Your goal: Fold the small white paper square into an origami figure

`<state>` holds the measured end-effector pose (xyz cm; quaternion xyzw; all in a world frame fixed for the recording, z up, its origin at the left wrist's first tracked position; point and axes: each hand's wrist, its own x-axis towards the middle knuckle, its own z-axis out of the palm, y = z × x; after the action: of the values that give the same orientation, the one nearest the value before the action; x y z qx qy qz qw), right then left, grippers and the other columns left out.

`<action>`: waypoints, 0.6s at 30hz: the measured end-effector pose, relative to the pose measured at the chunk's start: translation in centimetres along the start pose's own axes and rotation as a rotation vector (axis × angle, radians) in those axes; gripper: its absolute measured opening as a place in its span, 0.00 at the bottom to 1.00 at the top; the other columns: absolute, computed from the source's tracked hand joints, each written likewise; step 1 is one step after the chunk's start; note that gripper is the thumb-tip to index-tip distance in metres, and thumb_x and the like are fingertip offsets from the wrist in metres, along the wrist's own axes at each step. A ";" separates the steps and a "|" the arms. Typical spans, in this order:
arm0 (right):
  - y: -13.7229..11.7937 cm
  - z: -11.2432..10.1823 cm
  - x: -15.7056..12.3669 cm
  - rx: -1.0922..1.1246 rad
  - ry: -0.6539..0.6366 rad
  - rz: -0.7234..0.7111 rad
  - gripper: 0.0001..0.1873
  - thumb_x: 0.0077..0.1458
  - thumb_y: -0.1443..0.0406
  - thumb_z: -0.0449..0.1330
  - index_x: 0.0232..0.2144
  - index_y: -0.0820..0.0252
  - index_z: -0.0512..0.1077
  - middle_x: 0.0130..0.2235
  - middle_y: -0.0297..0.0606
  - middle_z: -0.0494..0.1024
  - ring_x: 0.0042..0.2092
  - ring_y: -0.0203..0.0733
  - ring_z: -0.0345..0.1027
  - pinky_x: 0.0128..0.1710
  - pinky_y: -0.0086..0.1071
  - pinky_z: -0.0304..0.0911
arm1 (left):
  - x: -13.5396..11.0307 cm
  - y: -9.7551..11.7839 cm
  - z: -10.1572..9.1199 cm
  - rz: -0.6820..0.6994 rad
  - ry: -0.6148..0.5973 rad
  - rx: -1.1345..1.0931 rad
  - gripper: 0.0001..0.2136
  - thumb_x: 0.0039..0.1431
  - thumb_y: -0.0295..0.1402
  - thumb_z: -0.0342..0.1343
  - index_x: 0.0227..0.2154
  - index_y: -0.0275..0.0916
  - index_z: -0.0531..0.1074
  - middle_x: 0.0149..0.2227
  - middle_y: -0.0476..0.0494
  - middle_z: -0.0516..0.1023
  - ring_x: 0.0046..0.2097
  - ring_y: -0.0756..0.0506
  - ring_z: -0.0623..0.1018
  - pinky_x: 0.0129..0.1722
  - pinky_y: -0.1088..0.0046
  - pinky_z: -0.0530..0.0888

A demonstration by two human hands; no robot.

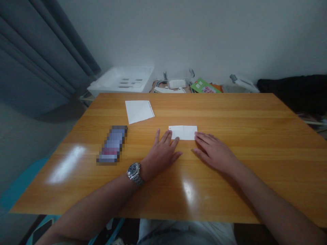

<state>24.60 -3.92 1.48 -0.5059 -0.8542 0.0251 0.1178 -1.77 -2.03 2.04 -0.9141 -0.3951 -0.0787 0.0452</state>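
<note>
The room is dim and cool-toned, the grey curtain (38,44) and the dark fabric (293,90) at right sinking into gloom, while the glossy wooden worktop (263,136) throws back one broad streak of glare at its left and a smaller one near its front edge, from a source that is out of view. A soft shadow runs along the right forearm (263,189), and the folded white paper (183,132) shows pale with clear edges. Wide-angle stretching pulls at the corners, clutter beyond the worktop looks soft, and the smartphone (112,144) is coarsely pixelated.
</note>
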 end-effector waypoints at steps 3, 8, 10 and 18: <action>-0.2 -0.3 0.2 0.005 0.012 -0.055 0.24 0.69 0.54 0.51 0.56 0.64 0.73 0.65 0.54 0.69 0.65 0.56 0.63 0.66 0.56 0.58 | 0.4 0.0 0.1 -0.029 0.041 -0.005 0.29 0.70 0.49 0.48 0.65 0.34 0.62 0.68 0.22 0.60 0.71 0.30 0.58 0.69 0.38 0.50; -0.9 -0.3 0.4 0.034 0.001 -0.165 0.22 0.70 0.56 0.52 0.55 0.62 0.74 0.64 0.51 0.71 0.65 0.54 0.64 0.67 0.53 0.57 | 0.6 -0.2 0.4 0.027 0.063 -0.094 0.27 0.71 0.46 0.48 0.66 0.35 0.60 0.67 0.30 0.63 0.70 0.36 0.62 0.70 0.49 0.54; -1.1 -0.1 0.4 0.055 0.001 -0.207 0.22 0.69 0.56 0.53 0.56 0.61 0.74 0.63 0.50 0.72 0.65 0.54 0.64 0.67 0.54 0.56 | 0.6 -0.3 0.6 0.040 0.042 -0.137 0.27 0.72 0.45 0.47 0.66 0.32 0.60 0.65 0.30 0.67 0.68 0.38 0.65 0.70 0.53 0.56; -0.5 0.7 0.6 0.131 0.061 -0.183 0.22 0.67 0.61 0.56 0.61 0.61 0.70 0.63 0.53 0.71 0.64 0.55 0.65 0.65 0.54 0.62 | 1.1 -1.3 1.4 0.105 0.036 -0.270 0.26 0.71 0.45 0.50 0.64 0.33 0.63 0.64 0.33 0.68 0.65 0.38 0.67 0.68 0.58 0.63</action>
<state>23.71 -3.57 1.03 -0.4176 -0.8893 0.0543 0.1784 -1.83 -0.16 0.90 -0.9297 -0.3319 -0.1447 -0.0669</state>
